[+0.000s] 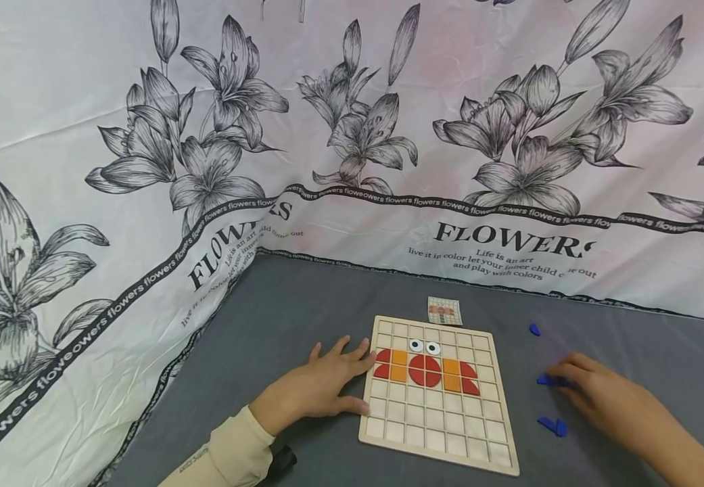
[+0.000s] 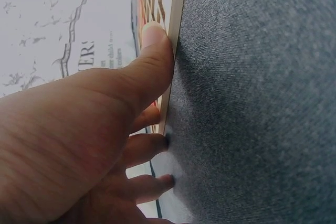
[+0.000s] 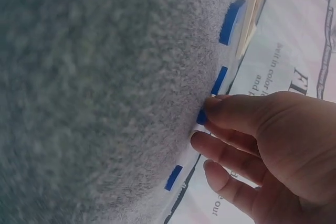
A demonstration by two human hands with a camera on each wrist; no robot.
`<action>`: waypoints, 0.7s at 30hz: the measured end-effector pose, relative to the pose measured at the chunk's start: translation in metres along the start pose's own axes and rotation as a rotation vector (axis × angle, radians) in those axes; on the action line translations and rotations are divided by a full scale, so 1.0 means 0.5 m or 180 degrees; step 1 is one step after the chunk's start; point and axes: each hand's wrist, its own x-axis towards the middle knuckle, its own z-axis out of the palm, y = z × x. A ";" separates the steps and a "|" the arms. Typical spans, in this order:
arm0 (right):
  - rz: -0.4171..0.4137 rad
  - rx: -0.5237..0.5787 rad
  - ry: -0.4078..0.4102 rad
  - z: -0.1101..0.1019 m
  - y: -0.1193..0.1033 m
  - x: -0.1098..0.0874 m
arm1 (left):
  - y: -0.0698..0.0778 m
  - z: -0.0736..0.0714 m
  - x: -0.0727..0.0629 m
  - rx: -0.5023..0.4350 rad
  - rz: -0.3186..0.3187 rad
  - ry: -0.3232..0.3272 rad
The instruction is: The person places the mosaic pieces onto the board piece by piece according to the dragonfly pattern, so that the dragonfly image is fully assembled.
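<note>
A square wooden grid board (image 1: 409, 443) lies on the grey cloth. On it sit red quarter-round tiles (image 1: 425, 370), orange tiles (image 1: 398, 366) and two round eye tiles (image 1: 424, 347). My left hand (image 1: 318, 385) rests at the board's left edge, fingers spread and thumb on the rim (image 2: 170, 72). To the right of the board, my right hand (image 1: 607, 396) is low over the cloth. Its thumb and fingertips pinch a small blue tile (image 3: 201, 116), partly hidden by them. Another blue tile (image 3: 219, 81) lies close to the fingertips.
Near the right hand lie more blue tiles, one farther back (image 1: 534, 329) and two together (image 1: 554, 426) toward the front. A small pattern card (image 1: 444, 311) is behind the board. White flower-printed fabric (image 1: 352, 237) rises at the back and left.
</note>
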 end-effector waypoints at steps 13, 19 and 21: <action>-0.0195 0.0023 0.0313 0.010 -0.024 0.012 | 0.002 0.001 0.000 0.0044 0.0004 0.0030; -0.0726 0.0055 0.0577 0.018 -0.023 0.028 | 0.002 -0.001 -0.002 0.0018 -0.0004 0.0009; -0.0733 0.0060 0.0573 0.019 -0.026 0.031 | 0.002 -0.003 -0.003 0.0027 -0.0006 0.0007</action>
